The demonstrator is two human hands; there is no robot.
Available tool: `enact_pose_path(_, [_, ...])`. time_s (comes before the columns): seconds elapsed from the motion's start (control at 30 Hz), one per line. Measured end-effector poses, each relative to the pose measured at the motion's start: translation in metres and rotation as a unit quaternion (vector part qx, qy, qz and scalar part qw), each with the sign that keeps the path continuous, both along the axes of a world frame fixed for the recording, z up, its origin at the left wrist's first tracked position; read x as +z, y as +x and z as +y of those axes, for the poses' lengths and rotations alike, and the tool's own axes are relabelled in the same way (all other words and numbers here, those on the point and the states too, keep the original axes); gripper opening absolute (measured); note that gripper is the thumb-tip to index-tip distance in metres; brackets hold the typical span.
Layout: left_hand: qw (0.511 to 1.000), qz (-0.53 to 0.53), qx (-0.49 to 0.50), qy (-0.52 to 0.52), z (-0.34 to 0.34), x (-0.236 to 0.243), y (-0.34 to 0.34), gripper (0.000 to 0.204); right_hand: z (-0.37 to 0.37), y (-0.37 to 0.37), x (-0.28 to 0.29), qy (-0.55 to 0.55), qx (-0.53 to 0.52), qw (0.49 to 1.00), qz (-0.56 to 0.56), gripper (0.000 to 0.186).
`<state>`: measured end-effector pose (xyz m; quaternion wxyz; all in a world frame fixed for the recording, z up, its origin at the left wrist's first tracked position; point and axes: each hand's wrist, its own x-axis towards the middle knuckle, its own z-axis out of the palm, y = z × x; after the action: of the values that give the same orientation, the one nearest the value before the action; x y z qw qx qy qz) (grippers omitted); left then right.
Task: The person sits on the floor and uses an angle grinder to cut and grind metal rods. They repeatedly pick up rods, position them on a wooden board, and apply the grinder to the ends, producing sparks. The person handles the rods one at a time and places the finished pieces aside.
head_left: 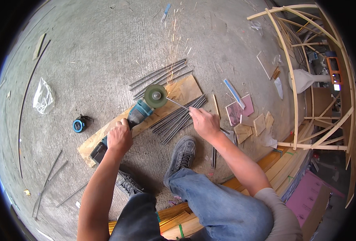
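Gripping w/ L hand (119, 137), curled into a fist, palm down. Pinching w/ R hand (204, 123), slightly farther fwd than L. Extending bare L forearm (101, 180) fwd, tilted rt; slanting bare R forearm (240, 160) fwd & left.

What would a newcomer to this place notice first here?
Orange sparks fly toward the picture's top from the green disc of the grinder that the left hand grips near the centre. The right hand holds a thin rod to the disc's edge. At far right, a curved wooden frame stands out.
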<state>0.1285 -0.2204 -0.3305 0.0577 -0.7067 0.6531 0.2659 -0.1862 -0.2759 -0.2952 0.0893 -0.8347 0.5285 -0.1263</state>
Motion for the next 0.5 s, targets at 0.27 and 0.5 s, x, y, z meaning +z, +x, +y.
enact_pose_path(0.27, [1.0,0.003,0.0,-0.006,0.0,-0.0002,0.0002,0.031,-0.0034,0.0032,0.007,0.024,0.006,1.0,-0.003,0.01])
enact_pose_path(0.5, [1.0,-0.001,0.0,-0.004,-0.0004,-0.0008,0.0006,0.03,-0.0047,0.0044,0.0088,0.061,0.0,0.998,-0.012,0.011])
